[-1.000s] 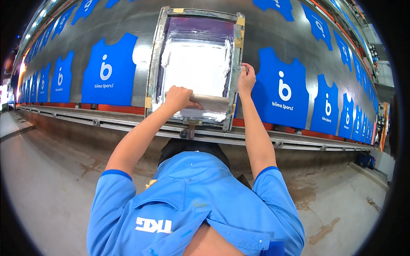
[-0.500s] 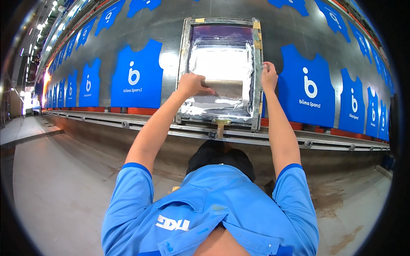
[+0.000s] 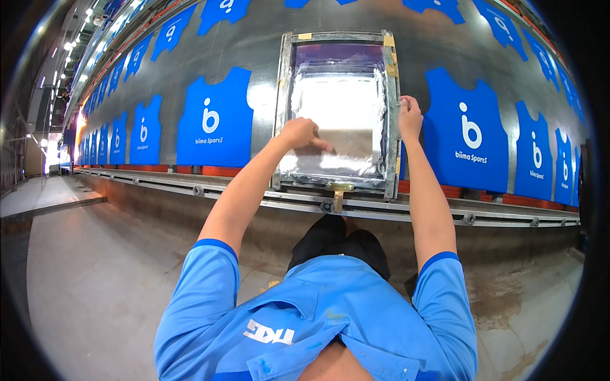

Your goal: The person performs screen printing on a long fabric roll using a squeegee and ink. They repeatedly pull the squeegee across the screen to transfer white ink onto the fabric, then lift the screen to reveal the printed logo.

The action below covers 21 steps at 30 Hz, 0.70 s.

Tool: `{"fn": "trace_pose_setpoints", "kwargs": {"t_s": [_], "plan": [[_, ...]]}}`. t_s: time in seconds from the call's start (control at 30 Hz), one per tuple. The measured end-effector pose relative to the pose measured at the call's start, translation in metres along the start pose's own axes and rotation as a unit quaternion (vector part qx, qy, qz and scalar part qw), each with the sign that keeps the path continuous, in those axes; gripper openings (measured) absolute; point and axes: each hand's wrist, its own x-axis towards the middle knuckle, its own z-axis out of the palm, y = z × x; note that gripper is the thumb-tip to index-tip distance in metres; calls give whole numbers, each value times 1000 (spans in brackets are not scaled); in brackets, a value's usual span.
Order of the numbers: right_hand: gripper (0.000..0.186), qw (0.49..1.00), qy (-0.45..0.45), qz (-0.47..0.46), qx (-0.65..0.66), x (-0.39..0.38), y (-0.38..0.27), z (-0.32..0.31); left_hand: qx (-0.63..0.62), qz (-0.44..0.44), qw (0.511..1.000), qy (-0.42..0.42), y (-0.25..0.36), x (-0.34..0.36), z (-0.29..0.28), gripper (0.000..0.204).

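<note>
Movement: against the frame of one second ago, the squeegee sits farther from the near end of the screen frame; the whole scene stands farther right in the view.
Left hand: closed over the left end of the squeegee, thumb laid along its near face; the remaining fingers are partly hidden.
Right hand: at the outer edge of the right side rail, fingers curled to a narrow gap; whether they grip the rail cannot be told.
Squeegee position: inside the screen frame, in its nearer half, lying crosswise between the side rails.
White ink: spread over the middle of the mesh, beyond the squeegee; smears run along the inner sides.
Screen frame position: upon the dark tabletop, in front of the person, long sides running away from the body.
Tape: yellowish pieces on the far corner and right rail.
Bracket: at the near end of the screen frame, over the metal edge rail.
Left panel: blue, vest-shaped, flat, white emblem.
Right panel: same pattern, just beside the right hand.
</note>
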Motion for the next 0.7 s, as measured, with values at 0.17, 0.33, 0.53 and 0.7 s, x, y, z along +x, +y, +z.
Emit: {"fn": "trace_pose_setpoints", "kwargs": {"t_s": [0.17, 0.33, 0.53, 0.7], "plan": [[23, 1000, 2, 12, 14, 10, 11, -15, -58, 18, 994, 86, 51, -8, -57, 62], [21, 1000, 12, -13, 20, -3, 0, 5, -56, 88, 981, 164, 29, -36, -47, 35], [19, 1000, -2, 23, 4, -5, 9, 2, -52, 65, 965, 249, 13, -33, -27, 28], [22, 996, -72, 23, -48, 0, 9, -18, -59, 60, 962, 261, 0, 33, -57, 22]]}}
